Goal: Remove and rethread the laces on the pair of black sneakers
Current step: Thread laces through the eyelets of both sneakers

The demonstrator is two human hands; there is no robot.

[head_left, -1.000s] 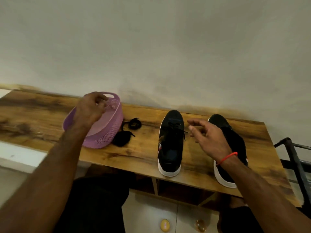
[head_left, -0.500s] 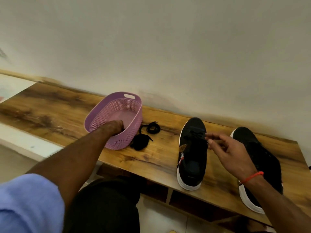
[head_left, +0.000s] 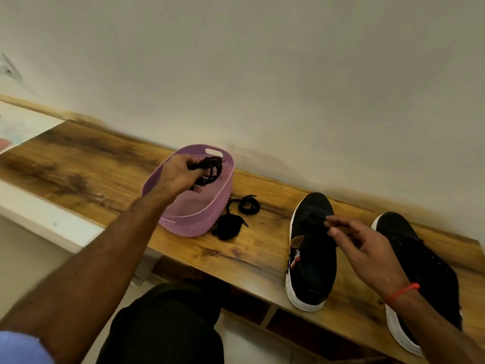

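Two black sneakers with white soles stand on the wooden bench, toes toward the wall: the left sneaker (head_left: 312,248) and the right sneaker (head_left: 417,266). My left hand (head_left: 178,176) grips a bundle of black lace (head_left: 210,169) above the purple basket (head_left: 199,219). My right hand (head_left: 359,243) hovers over the left sneaker's lace area, its fingers loosely spread and holding nothing that I can make out. A second black lace (head_left: 236,216) lies coiled on the bench between the basket and the left sneaker.
The wooden bench (head_left: 91,164) runs along a plain wall. A white ledge (head_left: 39,211) lies at its left front. My dark-trousered knee (head_left: 168,321) is below the bench edge, with an open shelf underneath.
My left hand went into the basket and has come up holding a black lace bundle. My right hand stays over the left sneaker. The view shifted left.
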